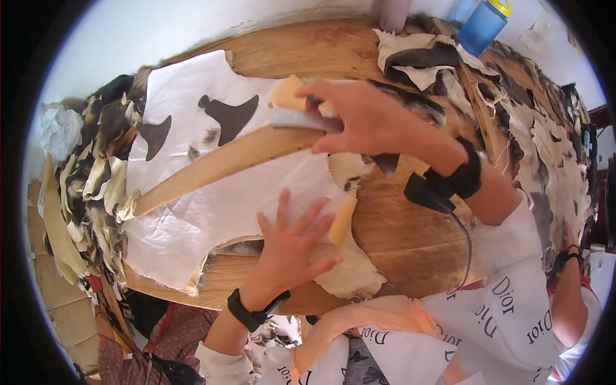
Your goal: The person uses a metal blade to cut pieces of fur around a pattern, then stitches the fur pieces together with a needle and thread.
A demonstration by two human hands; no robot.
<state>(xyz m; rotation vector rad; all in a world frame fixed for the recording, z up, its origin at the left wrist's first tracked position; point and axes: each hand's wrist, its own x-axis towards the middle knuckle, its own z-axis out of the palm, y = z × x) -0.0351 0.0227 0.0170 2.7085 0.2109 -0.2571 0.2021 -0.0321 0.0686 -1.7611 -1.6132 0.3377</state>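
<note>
A pale white hide (pixel 173 237) with fur at its edges lies on the wooden table (pixel 410 250). My left hand (pixel 292 240) presses flat on it, fingers spread, beside a yellow piece (pixel 343 221). Across the hide runs a long wooden strip (pixel 231 163), its far end under my right hand (pixel 359 119). That hand curls around a grey tool (pixel 295 119) at the strip's upper edge; its full shape is hidden. A dark pointed piece (pixel 387 164) shows below the same hand. Another yellow piece (pixel 287 92) touches its fingertips. Two dark brown shapes (pixel 232 120) (pixel 155 136) mark the hide.
Hide scraps (pixel 96 179) pile along the left edge, and more hides (pixel 545 154) cover the right side. A blue bottle with a yellow lid (pixel 484 27) stands at the back right. A black cable (pixel 467 240) hangs from my right wrist. Another person's arm (pixel 568 295) is at far right.
</note>
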